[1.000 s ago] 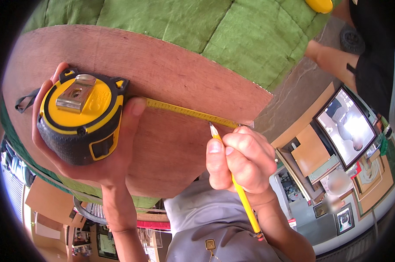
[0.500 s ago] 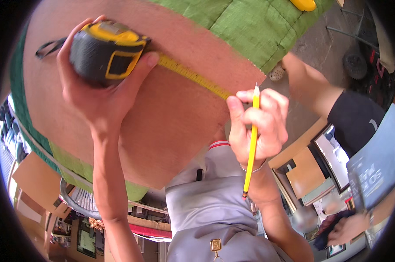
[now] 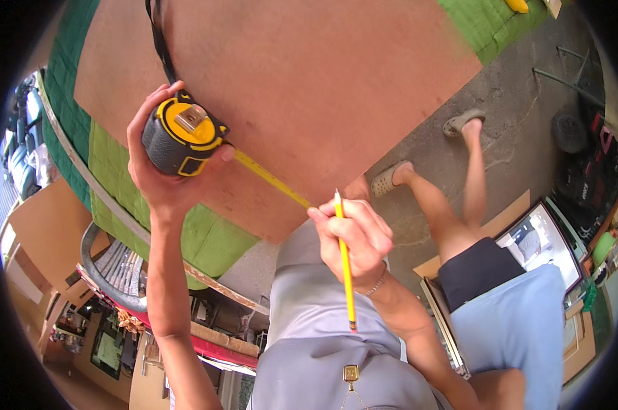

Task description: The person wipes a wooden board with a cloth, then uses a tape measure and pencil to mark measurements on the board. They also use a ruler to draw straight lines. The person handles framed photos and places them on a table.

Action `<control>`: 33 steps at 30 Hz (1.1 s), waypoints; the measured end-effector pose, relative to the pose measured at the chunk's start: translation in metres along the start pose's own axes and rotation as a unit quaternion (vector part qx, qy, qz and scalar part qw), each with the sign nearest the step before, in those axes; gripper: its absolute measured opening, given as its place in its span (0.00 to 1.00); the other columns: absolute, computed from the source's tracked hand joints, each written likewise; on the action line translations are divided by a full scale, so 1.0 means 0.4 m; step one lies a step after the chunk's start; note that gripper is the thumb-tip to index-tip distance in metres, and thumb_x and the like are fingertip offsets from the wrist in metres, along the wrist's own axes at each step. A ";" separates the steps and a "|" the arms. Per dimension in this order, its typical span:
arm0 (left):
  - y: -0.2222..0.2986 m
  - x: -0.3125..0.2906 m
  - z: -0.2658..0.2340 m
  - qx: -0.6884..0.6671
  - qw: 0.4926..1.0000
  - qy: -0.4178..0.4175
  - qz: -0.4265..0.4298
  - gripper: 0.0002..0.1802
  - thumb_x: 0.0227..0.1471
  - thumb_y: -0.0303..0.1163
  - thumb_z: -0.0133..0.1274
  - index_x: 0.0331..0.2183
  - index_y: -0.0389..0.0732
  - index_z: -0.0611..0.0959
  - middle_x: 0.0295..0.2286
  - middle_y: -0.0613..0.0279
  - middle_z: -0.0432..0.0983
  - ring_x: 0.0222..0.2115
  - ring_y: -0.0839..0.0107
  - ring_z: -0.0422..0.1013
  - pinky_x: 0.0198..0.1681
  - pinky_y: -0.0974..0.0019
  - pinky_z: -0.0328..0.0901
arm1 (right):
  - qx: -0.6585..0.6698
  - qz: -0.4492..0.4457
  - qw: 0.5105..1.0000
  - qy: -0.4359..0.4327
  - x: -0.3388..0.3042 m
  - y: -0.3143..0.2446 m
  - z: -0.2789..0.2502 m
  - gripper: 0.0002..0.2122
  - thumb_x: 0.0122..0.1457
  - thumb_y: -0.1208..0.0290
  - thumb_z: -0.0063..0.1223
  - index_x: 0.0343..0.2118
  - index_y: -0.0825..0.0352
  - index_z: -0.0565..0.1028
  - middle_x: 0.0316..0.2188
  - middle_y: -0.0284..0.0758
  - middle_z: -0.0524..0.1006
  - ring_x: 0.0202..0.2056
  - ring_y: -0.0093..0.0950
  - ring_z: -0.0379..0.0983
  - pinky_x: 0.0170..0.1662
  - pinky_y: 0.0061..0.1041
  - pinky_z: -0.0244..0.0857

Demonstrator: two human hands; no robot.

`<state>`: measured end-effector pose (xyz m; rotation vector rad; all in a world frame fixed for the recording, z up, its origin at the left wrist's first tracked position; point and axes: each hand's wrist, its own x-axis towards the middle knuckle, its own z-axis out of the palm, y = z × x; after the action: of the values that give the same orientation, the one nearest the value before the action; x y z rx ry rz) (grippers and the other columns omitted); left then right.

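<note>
My left hand [image 3: 160, 179] grips a black and yellow tape measure [image 3: 183, 133], with a black wrist strap hanging from its far side. A short length of yellow blade [image 3: 271, 179] runs from the case toward my right hand [image 3: 355, 239]. The thumb and forefinger of that hand pinch the blade's end by the near edge of a brown board [image 3: 309, 89]. A yellow pencil [image 3: 346, 273] is also held in my right hand, its point facing away from me and its eraser end toward my body. My fingertips hide the blade's hook.
Green quilted padding [image 3: 220, 239] shows under the board at the near left, on a frame with a pale rail. A person in a blue shirt [image 3: 507, 328] and clogs is close on my right. A framed picture [image 3: 544, 242] leans beyond them.
The board sits farther off in view, and more of its surface shows. Both hands now appear nearer its close edge, still holding the tape, and the person on the right has shifted closer.
</note>
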<state>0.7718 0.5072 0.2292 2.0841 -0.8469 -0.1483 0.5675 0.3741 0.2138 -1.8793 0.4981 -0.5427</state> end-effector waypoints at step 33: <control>-0.064 -0.093 0.007 -0.025 0.998 0.054 0.011 0.55 0.32 0.28 0.73 0.59 0.37 0.58 0.52 0.47 0.68 0.50 0.64 0.69 0.54 0.65 0.66 | 0.115 -0.038 0.993 -0.007 -0.070 -0.025 0.096 0.11 0.56 0.70 0.60 0.29 0.68 0.68 0.28 0.42 0.73 0.22 0.32 0.71 0.24 0.27 0.69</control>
<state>0.7557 0.5384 0.2007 2.0166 -0.7932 -0.0429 0.5682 0.4222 0.2067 -1.6860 0.3412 -0.6111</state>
